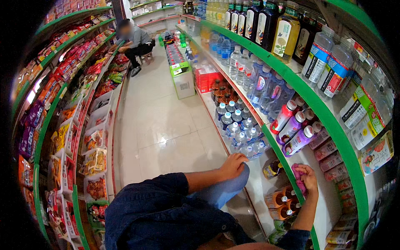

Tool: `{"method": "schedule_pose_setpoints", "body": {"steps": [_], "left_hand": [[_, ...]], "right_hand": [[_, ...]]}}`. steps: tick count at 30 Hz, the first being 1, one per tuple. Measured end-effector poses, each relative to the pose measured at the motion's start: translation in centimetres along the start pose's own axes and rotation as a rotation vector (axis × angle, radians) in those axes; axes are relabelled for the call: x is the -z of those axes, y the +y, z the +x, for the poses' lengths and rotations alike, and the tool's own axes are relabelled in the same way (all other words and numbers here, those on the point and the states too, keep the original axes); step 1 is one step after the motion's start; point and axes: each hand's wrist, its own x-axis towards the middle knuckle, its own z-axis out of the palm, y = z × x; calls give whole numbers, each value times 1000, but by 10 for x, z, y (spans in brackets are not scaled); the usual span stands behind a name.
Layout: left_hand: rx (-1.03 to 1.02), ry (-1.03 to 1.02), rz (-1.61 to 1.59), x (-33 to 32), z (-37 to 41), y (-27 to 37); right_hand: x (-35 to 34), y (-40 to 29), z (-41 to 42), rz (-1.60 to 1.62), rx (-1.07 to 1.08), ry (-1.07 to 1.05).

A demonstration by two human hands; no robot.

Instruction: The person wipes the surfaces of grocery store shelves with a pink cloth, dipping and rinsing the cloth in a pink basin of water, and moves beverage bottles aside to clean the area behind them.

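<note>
My right hand [309, 181] is closed around a pink cloth [299, 179], which touches the green front edge and white surface of the middle drink shelf [318, 206]. Just beyond the cloth stand purple- and red-labelled drink bottles [298, 142] with white caps. My left hand [232, 167] rests over my bent knee [237, 184] in blue trousers, holding nothing that I can see. Its fingertips are close to shrink-wrapped water bottles [251, 145] on the lowest shelf. Below the green edge, near my right forearm, sit orange-labelled bottles [279, 203] and a dark bottle with a yellow label [272, 169].
Large tea bottles [265, 28] and electrolyte drink bottles [331, 68] line the upper shelf. Packaged snacks [93, 156] fill the left shelving across the tiled aisle [162, 125]. A green-white carton [183, 82] stands in the aisle. Farther back, a person [137, 37] sits on a low stool.
</note>
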Motion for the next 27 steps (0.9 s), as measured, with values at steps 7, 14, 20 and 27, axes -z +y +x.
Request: {"method": "schedule_pose_setpoints", "body": {"steps": [7, 14, 20, 27], "left_hand": [[68, -23, -40, 5, -2, -3], [81, -86, -62, 4, -3, -19], [77, -101, -68, 8, -2, -20], [96, -154, -75, 7, 2, -22]], "right_hand": [[22, 18, -78, 91, -48, 128], [61, 45, -173, -129, -7, 458], [103, 86, -200, -408, -180, 832], [149, 125, -179, -712, -336, 1146]]}}
